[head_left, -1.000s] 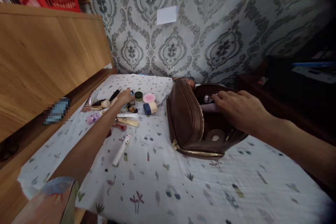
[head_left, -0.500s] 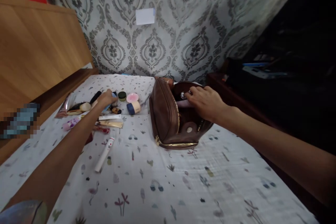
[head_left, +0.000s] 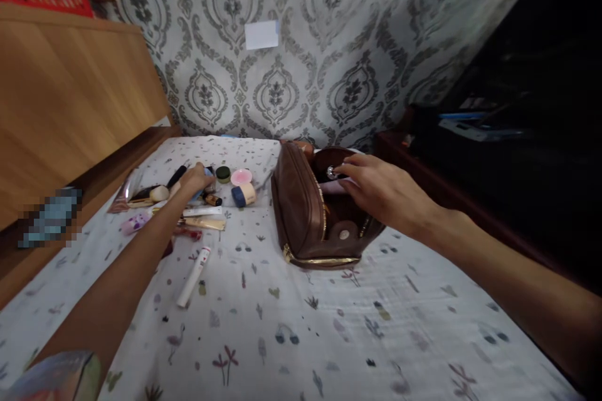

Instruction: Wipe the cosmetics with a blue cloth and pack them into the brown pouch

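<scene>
My left hand point(head_left: 195, 180) is at the far left among the cosmetics, its fingers closed against a light-blue item point(head_left: 207, 173) that they mostly hide. Close by it are a dark-green-lidded jar point(head_left: 222, 174), a round pink container point(head_left: 241, 177) and a jar with a navy lid point(head_left: 243, 195). A brown zippered cosmetic bag point(head_left: 301, 194) stands unzipped in the centre. My right hand point(head_left: 376, 185) reaches over its right side, thumb and fingers apart inside the opening. Near those fingertips, a shiny silver round piece point(head_left: 332, 171) and a pale pink tube point(head_left: 333, 187) show inside.
Makeup brushes point(head_left: 157, 193), several tubes and a clear pouch point(head_left: 125, 193) lie around my left forearm. Nearer me lies a white tube point(head_left: 194, 277) on the patterned sheet point(head_left: 263, 357). A wooden cabinet point(head_left: 79, 75) borders the left; the patterned wall point(head_left: 277, 94) rises behind.
The view has shifted slightly, so everything sits a little lower and further right. My right hand's fingers look a bit more raised at the bag opening. My left hand stays among the cosmetics.
</scene>
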Available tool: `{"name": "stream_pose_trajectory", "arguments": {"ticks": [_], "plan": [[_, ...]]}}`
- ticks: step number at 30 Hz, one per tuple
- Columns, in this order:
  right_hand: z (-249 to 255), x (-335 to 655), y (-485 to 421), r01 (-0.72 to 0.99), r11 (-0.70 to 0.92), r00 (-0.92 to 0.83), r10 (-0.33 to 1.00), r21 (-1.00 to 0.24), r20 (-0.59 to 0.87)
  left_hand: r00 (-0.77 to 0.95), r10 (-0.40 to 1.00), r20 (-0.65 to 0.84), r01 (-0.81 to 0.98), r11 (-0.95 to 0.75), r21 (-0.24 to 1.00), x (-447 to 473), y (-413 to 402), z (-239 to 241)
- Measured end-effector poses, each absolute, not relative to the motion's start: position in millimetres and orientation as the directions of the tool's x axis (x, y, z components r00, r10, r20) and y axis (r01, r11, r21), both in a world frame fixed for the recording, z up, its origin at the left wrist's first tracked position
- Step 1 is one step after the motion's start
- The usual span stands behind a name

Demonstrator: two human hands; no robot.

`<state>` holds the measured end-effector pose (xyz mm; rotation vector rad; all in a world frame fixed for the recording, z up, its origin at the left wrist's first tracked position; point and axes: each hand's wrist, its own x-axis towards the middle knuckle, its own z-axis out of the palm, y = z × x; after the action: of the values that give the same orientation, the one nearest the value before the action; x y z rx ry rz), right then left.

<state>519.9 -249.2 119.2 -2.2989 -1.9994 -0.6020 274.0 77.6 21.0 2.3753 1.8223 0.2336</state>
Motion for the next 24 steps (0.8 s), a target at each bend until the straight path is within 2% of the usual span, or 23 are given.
{"name": "stream_pose_trajectory", "arguments": {"ticks": [2,4,7,10,18,21,24], "plan": [[120.1,497.4,-259.0,0.982,-0.154,0.094,0.900,0.107,0.425,0.258,0.965,0.040,0.942,-0.260,0.211,272.4,80.8,20.0],[117.1,466.9,-269.3,0.999,-0.033,0.038,0.867,-0.019,0.496,0.263,0.964,0.039,0.938,-0.265,0.224,269.7,84.2,20.0],[100.4,420.2,-277.0,0.958,0.256,-0.173,0.877,-0.131,0.449,0.282,0.959,0.040,0.927,-0.283,0.245,264.9,86.1,21.6],[70.9,388.8,-267.6,0.892,0.402,-0.319,0.884,-0.208,0.342,0.322,0.946,0.036,0.911,-0.320,0.262,261.9,81.8,22.9],[10.9,367.3,-212.3,0.833,0.211,-0.159,0.977,-0.512,0.144,0.418,0.904,0.088,0.848,-0.424,0.317,257.6,55.0,12.0],[0.1,359.7,-198.7,0.786,0.177,-0.111,0.983,-0.592,0.146,0.447,0.883,0.146,0.798,-0.467,0.380,250.5,53.4,9.0],[-14.7,355.3,-191.9,0.733,0.190,-0.065,0.975,-0.653,0.211,0.459,0.864,0.207,0.731,-0.500,0.464,236.6,60.2,14.4]]}}
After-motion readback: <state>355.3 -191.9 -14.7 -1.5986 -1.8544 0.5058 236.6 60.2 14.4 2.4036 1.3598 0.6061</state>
